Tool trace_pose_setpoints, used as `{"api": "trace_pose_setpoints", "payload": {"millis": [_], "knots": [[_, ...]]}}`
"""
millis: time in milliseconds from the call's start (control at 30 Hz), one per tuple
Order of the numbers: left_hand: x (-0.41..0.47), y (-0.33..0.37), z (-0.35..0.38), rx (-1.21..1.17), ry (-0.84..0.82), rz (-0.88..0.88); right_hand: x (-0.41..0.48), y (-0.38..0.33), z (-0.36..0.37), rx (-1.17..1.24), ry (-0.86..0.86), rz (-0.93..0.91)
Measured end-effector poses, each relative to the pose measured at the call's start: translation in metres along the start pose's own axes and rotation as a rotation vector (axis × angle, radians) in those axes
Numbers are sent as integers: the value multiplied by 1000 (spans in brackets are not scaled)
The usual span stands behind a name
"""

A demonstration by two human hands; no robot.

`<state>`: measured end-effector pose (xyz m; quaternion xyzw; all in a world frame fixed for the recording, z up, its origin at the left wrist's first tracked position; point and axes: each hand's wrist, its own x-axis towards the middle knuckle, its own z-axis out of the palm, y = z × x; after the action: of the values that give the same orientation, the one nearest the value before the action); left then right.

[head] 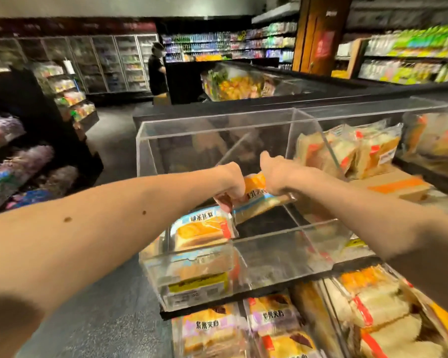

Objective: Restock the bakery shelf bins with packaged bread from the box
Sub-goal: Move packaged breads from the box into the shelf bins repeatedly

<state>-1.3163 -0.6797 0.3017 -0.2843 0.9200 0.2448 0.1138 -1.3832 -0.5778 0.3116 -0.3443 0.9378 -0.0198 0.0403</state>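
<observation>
**Two-handed placement of a pack into the near-empty top bin**

Obs.: both arms reach into the clear bin [217, 123] on the upper shelf. One bread package [256, 196] is held between the hands, tilted, above the bin floor and not yet resting on it.

Left hand [230, 186]: fingers [221, 202] curled under the pack's left end, pinching the wrapper.

Right hand [278, 174]: closed over the right end. Its fingers are mostly hidden behind the back of the hand, but the wrap reads as a grip.

A second package [202, 232] lies flat, label up, in the front-left corner, just below the held one.

Judgement: two hands probably steer the soft pack without squashing it and set it beside the flat one, label facing the shopper. The neighbouring bin [347, 151] is already well stocked. The supply box cannot be identified for certain.
</observation>
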Motion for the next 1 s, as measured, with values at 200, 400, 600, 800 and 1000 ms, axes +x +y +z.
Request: {"api": "trace_pose_setpoints", "payload": {"millis": [200,400,600,800,1000], "knots": [[19,4,15,320,6,78,27,15,19,-95,-378,-45],[30,-6,27,634,19,216,33,17,30,-89,-478,-43],[30,-6,22,748,-35,267,27,17,18,14,-450,-38],[-6,-10,-9,540,27,320,0,26,-12,191,-187,-100],[-112,-10,-36,293,424,314,-69,26,-29,544,168,-424]]}}
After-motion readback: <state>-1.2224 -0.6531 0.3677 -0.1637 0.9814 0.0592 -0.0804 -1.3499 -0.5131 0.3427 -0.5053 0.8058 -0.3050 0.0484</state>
